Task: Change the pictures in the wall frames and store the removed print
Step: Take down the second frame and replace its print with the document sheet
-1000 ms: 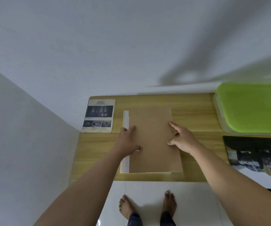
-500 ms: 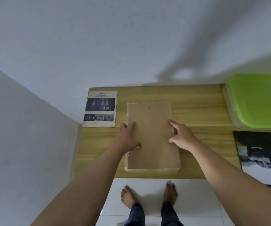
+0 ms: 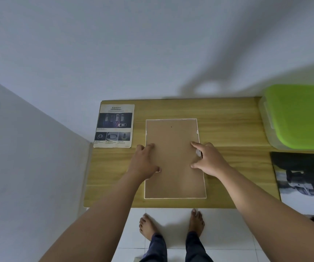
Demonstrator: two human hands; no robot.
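Observation:
A picture frame lies face down on the wooden table (image 3: 228, 129), its brown backing board (image 3: 173, 144) seated inside a thin white frame edge (image 3: 205, 186). My left hand (image 3: 144, 161) rests on the board's left edge, fingers spread flat. My right hand (image 3: 207, 159) presses on the right edge, fingertips and thumb on the board by a small white tab. A print headed SAFETY (image 3: 114, 125) lies flat at the table's back left. Another dark print (image 3: 303, 178) lies at the right edge of the view.
A clear storage box with a green lid (image 3: 300, 114) sits at the table's back right. White walls run behind the table and along its left side. My bare feet (image 3: 171, 225) stand on white floor tiles below the table's front edge.
The backing board has slid left and now sits squarely inside the white frame; the white strip that showed on its left is covered. Both hands stayed on the board's edges.

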